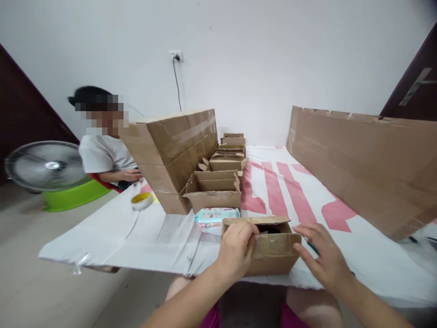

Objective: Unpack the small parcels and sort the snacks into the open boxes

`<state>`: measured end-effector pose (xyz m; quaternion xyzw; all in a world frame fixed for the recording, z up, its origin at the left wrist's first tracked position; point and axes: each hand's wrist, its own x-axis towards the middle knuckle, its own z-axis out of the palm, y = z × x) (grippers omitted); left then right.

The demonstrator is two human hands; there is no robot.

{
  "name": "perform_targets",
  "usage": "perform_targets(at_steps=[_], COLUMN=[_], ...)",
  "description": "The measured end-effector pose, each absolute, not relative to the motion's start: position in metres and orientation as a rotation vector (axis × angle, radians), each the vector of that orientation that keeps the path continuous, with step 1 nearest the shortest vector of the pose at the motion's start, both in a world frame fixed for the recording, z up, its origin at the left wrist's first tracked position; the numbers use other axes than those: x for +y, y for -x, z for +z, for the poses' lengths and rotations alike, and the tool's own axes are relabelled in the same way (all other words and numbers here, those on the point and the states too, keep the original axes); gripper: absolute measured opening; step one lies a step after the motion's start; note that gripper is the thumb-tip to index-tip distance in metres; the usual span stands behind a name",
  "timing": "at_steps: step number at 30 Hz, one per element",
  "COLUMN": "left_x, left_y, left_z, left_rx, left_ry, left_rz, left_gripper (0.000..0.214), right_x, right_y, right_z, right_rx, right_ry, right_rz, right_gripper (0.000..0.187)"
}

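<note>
A small cardboard box [275, 262] stands at the table's near edge, its top flaps partly raised and something dark inside. My left hand [238, 246] is closed over the box's left part, fingers curled onto the top edge. At the right end, my right hand [322, 255] has its thumb and fingers spread, close to or touching the box side. A slim dark-green tool [312, 247] shows between that thumb and the fingers; whether it is held or lies on the table I cannot tell. Just behind the box's left corner lies a light-blue soft packet [216, 218].
Open cardboard boxes [215, 200] run back in a row beside stacked closed boxes [170, 150]. A large cardboard panel [362, 168] stands at right. A tape roll [141, 200] lies at left. Beyond sits another person [107, 157] near a fan [51, 166].
</note>
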<state>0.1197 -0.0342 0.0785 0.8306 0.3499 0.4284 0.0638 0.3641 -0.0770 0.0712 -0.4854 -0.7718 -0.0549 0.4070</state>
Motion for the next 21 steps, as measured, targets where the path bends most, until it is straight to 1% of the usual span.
perform_targets(at_steps=[2,3,6,8,10,12,16,19,21], left_x=[-0.038,-0.040,-0.047,-0.052,-0.057,-0.061,-0.062,-0.060,-0.058], left_y=[-0.120,-0.120,-0.116,-0.113,-0.109,-0.106,-0.100,-0.096,-0.095], left_z=[0.079,0.080,0.081,0.082,0.082,0.082,0.082,0.084,0.085], left_rx=[0.995,0.965,0.900,0.898,0.944,1.056,1.285,1.331,1.298], left_ry=[-2.573,-2.603,-2.664,-2.681,-2.701,-2.737,-2.752,-2.758,-2.784], left_rz=[1.370,1.392,1.410,1.409,1.360,1.229,0.969,1.037,1.138], left_gripper=[0.014,0.013,0.011,0.016,0.024,0.026,0.024,0.028,0.022], right_x=[-0.078,-0.077,-0.074,-0.072,-0.072,-0.076,-0.096,-0.117,-0.133], right_y=[-0.334,-0.322,-0.303,-0.301,-0.306,-0.317,-0.358,-0.404,-0.435], right_z=[0.086,0.090,0.096,0.098,0.096,0.092,0.071,0.037,0.001], right_rx=[-2.037,-2.069,-2.104,-2.108,-2.091,-2.050,-1.937,-1.916,-1.962], right_ry=[1.085,1.035,0.935,0.898,0.885,0.878,1.000,1.177,1.247], right_rz=[-0.118,-0.115,-0.118,-0.082,-0.041,-0.035,-0.098,-0.174,-0.221], right_gripper=[0.033,0.032,0.023,0.024,0.024,0.022,0.022,0.018,0.018])
